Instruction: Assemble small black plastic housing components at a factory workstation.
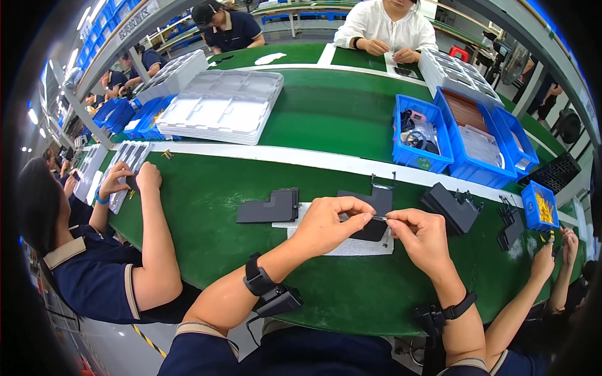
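Observation:
My left hand point(332, 220) and my right hand point(421, 235) meet over the green table, each in a pinch. Between their fingertips lies a thin, dark, rod-like part point(380, 218), too small to name more closely. Just below and behind it, a flat black plastic panel point(373, 232) rests on a white cloth point(351, 248), partly covered by my fingers. A stack of L-shaped black panels point(268, 208) sits left of my hands. To the right are more black panels point(450, 208), with small black clip-like frames point(467, 202) at their edge.
Blue bins point(423, 133) stand at the back right, and a small blue bin of yellow parts point(539, 207) is further right. Stacked white trays point(219, 106) occupy the back left. Co-workers sit left, right and across; one's hands point(544, 258) work close by my right arm.

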Demonstrator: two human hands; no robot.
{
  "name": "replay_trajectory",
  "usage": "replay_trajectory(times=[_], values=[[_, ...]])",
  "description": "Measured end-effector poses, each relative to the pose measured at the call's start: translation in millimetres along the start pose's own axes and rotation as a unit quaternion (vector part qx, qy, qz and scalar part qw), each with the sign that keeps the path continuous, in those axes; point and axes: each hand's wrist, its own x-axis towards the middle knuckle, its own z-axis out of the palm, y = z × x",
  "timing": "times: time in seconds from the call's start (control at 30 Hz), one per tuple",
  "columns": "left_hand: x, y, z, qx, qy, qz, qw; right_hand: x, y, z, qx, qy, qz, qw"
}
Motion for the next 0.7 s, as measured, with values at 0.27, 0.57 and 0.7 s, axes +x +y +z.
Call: replay_trajectory(times=[0.27, 0.57, 0.7], values=[[-3, 13, -3, 0.059, -0.014, -0.023, 0.998, 0, -2, 0, -0.054, 0.016, -0.080, 0.995], [-3, 9, 3, 0.112, 0.022, 0.048, 0.992, 2, 0, 0, -0.150, 0.021, -0.204, 0.967], [-4, 8, 4, 0.128, 0.034, 0.079, 0.988, 1, -1, 2, -0.161, 0.024, -0.215, 0.963]])
